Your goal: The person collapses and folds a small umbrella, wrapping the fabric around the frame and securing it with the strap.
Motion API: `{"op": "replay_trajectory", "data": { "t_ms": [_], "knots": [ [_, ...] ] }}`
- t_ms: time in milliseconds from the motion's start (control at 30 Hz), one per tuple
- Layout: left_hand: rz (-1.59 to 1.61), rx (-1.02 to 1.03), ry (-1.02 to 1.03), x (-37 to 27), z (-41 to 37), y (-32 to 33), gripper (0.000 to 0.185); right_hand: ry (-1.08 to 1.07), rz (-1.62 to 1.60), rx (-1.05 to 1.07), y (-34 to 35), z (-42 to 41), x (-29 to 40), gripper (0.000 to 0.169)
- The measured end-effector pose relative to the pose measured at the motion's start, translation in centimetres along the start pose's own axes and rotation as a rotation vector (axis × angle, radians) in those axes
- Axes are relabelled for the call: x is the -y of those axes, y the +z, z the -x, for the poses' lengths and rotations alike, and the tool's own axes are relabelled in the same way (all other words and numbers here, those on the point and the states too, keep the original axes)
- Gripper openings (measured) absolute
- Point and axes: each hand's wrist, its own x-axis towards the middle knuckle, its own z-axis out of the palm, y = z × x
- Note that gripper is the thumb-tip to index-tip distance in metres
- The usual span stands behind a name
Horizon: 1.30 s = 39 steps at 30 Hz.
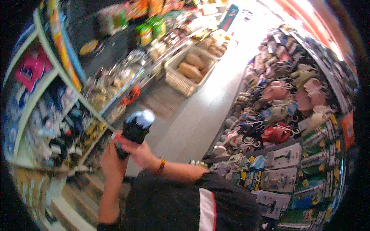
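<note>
In front of my chest, both hands are on a dark item (134,131) with a pale blue and white top. Motion blur hides what kind of thing it is. My left hand (111,156) grips its lower left side, beside a small reddish patch that may be a label. From the right, my right hand (142,154) closes round its lower part, with a beaded bracelet (162,163) at the wrist. The fingers partly cover the item's lower end.
A plastic basket (180,86) of brown, rounded goods stands on the grey floor (193,121) ahead. Shelves of packaged goods (156,27) line the left side. On the right hang pink and red items on hooks (277,131) and carded hardware (283,156). A pale shelf frame (62,76) rises at left.
</note>
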Motion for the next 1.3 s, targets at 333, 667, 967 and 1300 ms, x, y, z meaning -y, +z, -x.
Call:
{"op": "replay_trajectory", "data": {
  "t_ms": [333, 667, 967, 1300],
  "knots": [
    [-0.408, 0.113, 0.007, 5.2, -1.9, -1.5, 0.052, 0.127, 0.806, 0.312, -1.5, 4.5, 3.1, 0.071],
    [-0.444, 0.116, 0.3, 3.8, -1.9, -2.4, 0.03, -0.424, 2.005, 0.564, 1.1, -3.5, 1.0, 0.028],
    [-0.328, 0.063, 0.036, 4.1, -0.2, -5.9, 0.053, -0.017, 1.945, 0.617, 3.0, -5.2, 1.2, 0.034],
    [1.182, -0.214, -0.665, 5.8, 1.4, -1.9, 0.089, -0.008, 1.481, 0.261, 2.6, -4.7, -3.3, 0.044]
  ]
}}
